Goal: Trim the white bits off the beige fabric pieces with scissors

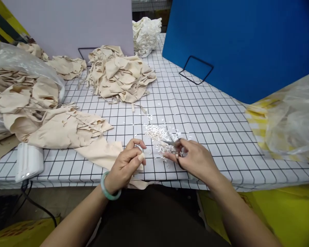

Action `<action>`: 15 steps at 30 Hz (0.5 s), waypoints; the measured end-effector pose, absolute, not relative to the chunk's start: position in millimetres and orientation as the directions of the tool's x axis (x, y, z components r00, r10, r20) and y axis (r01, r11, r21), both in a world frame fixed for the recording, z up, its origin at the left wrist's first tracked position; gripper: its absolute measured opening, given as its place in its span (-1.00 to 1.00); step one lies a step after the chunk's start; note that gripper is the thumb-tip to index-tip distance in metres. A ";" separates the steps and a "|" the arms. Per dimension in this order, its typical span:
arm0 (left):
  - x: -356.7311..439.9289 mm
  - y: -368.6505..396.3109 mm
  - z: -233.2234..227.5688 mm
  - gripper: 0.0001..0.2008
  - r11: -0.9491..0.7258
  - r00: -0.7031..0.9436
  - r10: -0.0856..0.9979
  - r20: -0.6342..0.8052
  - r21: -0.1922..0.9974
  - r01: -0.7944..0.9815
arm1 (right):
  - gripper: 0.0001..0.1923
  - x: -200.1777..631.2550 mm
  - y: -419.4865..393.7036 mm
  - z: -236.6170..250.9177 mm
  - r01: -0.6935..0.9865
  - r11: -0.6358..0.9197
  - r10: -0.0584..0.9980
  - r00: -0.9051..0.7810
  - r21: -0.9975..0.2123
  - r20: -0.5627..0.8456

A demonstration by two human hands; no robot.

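My left hand (126, 164) pinched a beige fabric piece (103, 152) trailing left. My right hand (194, 159) gripped small snips (170, 141), blades pointing left toward it. Just beyond lay white trimmings (158, 133); farther off, a fabric heap (119, 73).

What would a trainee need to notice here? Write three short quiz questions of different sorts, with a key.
1. True or false: the right hand holds small metal snips.
2. Multiple choice: the pile of tiny white trimmings lies (a) in a bag, (b) on the gridded table cover, (c) on the floor.
3. Fill in: the left hand pinches a beige fabric piece and wears a green ____ at the wrist.

Key: 1 true; 2 b; 3 bangle.
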State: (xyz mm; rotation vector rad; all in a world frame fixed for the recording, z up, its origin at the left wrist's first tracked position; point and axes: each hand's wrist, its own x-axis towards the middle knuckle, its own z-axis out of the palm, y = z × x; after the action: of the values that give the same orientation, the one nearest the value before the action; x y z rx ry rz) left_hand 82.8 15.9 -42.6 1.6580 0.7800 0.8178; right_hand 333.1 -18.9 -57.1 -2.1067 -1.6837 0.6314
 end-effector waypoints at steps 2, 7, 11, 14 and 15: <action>51.2 10.0 -29.7 -0.68 -0.239 0.609 0.787 0.099 0.959 0.152 | -0.41 348.3 -15.8 -52.0 0.876 -0.210 0.977 0.200 -0.435 -0.070; -20.8 -12.0 -20.5 -0.72 -0.253 0.313 0.944 0.103 0.835 0.488 | -0.55 328.3 -22.3 -60.1 0.717 -0.206 0.978 0.181 -0.666 -0.108; -20.0 -30.1 -39.4 -0.94 -0.371 0.348 0.917 0.193 0.734 0.569 | -0.68 264.7 -29.1 -81.8 0.521 0.115 0.982 -0.186 -0.846 0.019; -2.1 -40.4 -58.8 -0.58 -0.528 0.526 0.824 0.211 0.623 0.577 | -0.89 239.3 -28.8 -88.1 0.466 0.177 0.958 -0.282 -0.867 0.045; 3.6 -42.8 -64.3 -0.45 -0.552 0.545 0.810 0.217 0.598 0.581 | -0.91 238.9 -28.7 -85.1 0.418 0.140 0.963 -0.266 -0.897 0.026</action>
State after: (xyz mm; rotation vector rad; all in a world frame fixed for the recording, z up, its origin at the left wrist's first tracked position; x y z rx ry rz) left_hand 3.6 -42.8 -64.3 2.3230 1.1263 0.6654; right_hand 238.9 -28.7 -85.1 -1.3301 -1.7779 1.0835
